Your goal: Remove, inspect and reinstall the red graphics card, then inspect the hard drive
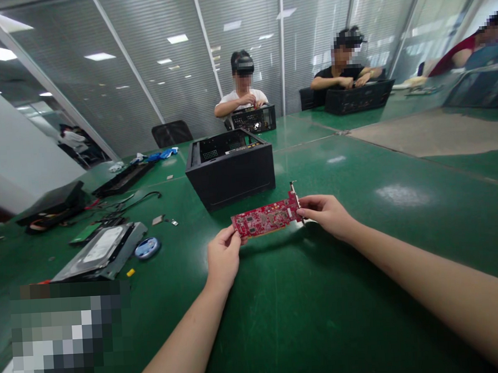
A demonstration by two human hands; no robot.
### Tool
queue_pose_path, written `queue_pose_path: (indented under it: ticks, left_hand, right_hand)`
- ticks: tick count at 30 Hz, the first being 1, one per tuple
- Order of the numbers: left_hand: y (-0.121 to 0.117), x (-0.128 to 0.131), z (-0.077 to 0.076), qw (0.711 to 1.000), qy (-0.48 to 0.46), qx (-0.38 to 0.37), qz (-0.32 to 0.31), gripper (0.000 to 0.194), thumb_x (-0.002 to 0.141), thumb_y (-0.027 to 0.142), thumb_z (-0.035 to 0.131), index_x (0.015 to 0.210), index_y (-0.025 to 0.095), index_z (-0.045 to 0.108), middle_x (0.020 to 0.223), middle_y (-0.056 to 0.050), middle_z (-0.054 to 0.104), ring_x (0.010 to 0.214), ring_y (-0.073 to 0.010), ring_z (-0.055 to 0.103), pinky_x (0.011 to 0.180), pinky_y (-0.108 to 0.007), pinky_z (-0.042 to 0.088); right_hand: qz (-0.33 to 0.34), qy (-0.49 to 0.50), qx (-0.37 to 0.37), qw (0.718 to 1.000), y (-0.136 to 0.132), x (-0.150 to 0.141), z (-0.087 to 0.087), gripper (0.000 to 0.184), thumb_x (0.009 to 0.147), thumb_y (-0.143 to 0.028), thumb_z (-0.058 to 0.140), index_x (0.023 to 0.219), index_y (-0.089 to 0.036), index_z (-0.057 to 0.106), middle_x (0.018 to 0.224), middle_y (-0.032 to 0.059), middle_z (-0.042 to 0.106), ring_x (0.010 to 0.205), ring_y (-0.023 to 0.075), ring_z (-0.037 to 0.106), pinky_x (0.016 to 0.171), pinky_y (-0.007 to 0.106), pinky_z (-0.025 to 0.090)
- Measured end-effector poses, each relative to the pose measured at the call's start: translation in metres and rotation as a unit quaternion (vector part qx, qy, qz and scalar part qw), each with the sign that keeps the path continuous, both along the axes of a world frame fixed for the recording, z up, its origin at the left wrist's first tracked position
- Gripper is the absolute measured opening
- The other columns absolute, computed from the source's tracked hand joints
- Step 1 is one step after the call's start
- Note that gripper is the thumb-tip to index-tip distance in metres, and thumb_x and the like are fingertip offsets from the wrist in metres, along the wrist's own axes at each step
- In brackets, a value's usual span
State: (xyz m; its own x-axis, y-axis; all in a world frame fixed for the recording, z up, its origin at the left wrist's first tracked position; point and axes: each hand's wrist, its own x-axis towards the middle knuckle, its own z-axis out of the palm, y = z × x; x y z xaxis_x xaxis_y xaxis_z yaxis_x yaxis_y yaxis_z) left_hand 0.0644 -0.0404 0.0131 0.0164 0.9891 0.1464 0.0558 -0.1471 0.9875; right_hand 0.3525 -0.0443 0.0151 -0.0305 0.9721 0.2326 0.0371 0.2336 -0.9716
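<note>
A red graphics card (267, 218) is held level above the green table, its chip-covered face toward me and a metal bracket (296, 202) at its right end. My left hand (225, 252) pinches the card's left end between thumb and fingers. On the other side, my right hand (328, 214) grips the bracket end, thumb in front. Just beyond the card stands a black computer case (234, 179), open at the top. The card and case appear apart.
To the left lie a hard drive in a metal bracket (102, 247), a blue round object (147, 248), a small yellow piece (130, 273), cables (124, 203) and black panels (53, 202). Across the green table (343, 315), several people work at other cases (359, 98).
</note>
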Motion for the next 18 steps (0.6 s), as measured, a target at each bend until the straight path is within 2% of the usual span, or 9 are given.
queue_pose_path:
  ticks: [7,13,18]
  left_hand:
    - [-0.0043,0.0004,0.0073,0.997,0.043,0.061,0.009,0.029,0.082,0.031,0.067,0.107,0.018,0.075,0.114,-0.007,0.071,0.094,-0.0222,0.069,0.090,-0.036,0.055]
    - [-0.0038,-0.0015,0.0063,0.997,0.044,0.056,0.016,0.032,0.082,0.032,0.068,0.111,0.019,0.074,0.114,-0.007,0.072,0.093,-0.0224,0.070,0.089,-0.036,0.056]
    - [-0.0037,0.0012,0.0054,0.999,0.018,0.036,0.007,0.040,0.082,0.029,0.066,0.120,0.019,0.070,0.114,-0.007,0.073,0.092,-0.0220,0.071,0.089,-0.038,0.057]
  right_hand:
    - [-0.056,-0.048,0.076,0.994,-0.0018,-0.0019,0.0041,0.033,0.075,-0.032,0.076,0.104,-0.017,0.073,0.089,0.0076,0.075,0.079,0.0220,0.070,0.081,0.042,0.057]
    - [-0.046,-0.042,0.067,0.996,-0.0048,-0.0042,0.0074,0.032,0.075,-0.031,0.076,0.104,-0.016,0.073,0.088,0.0082,0.075,0.077,0.0214,0.071,0.079,0.041,0.057]
    - [-0.037,0.007,0.036,0.999,-0.0040,-0.0057,0.0065,0.038,0.073,-0.034,0.079,0.105,-0.015,0.072,0.093,0.0099,0.076,0.079,0.0232,0.072,0.082,0.044,0.058]
